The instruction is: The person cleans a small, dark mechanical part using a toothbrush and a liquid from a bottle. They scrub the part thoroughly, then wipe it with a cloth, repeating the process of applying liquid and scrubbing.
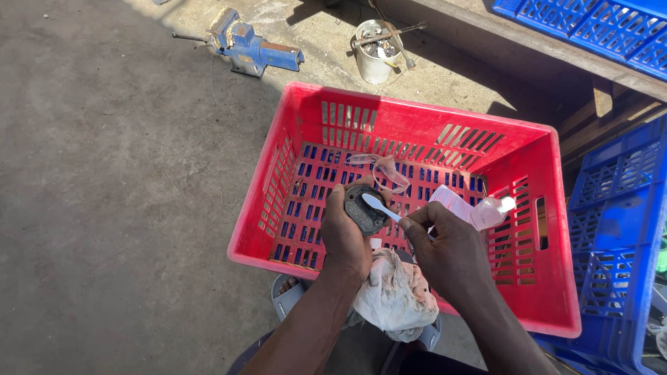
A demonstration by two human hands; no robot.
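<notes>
A: What's the biggest thing down there?

B: The red crate [417, 132], sitting on the concrete floor [104, 173], with blue crates [611, 208] along its right side. Both forearms come up from the bottom edge and meet over the red crate's near half.

A: How are the hands set?

B: The left hand [345, 236] is curled shut around a dark round part [364, 208], thumb over its top edge, holding its flat face up toward the camera. The right hand [450, 253] pinches the handle of a small white spoon [381, 207] between thumb and fingertips, the other fingers folded in.

A: Which way does the spoon run?

B: Its long axis slants from the right hand up and to the left, the bowl end resting on the round part's face.

A: Anything in the way?

B: A stained white rag [394, 295] lies bunched between the wrists, over the crate's near rim. Inside the crate lie a pink bottle [472, 208] on its side, just beyond the right hand, and a clear plastic scrap [385, 170] behind the round part.

A: Farther off?

B: A blue bench vise [250, 45] and a white tin of metal bits [375, 52], well apart from the hands.
</notes>
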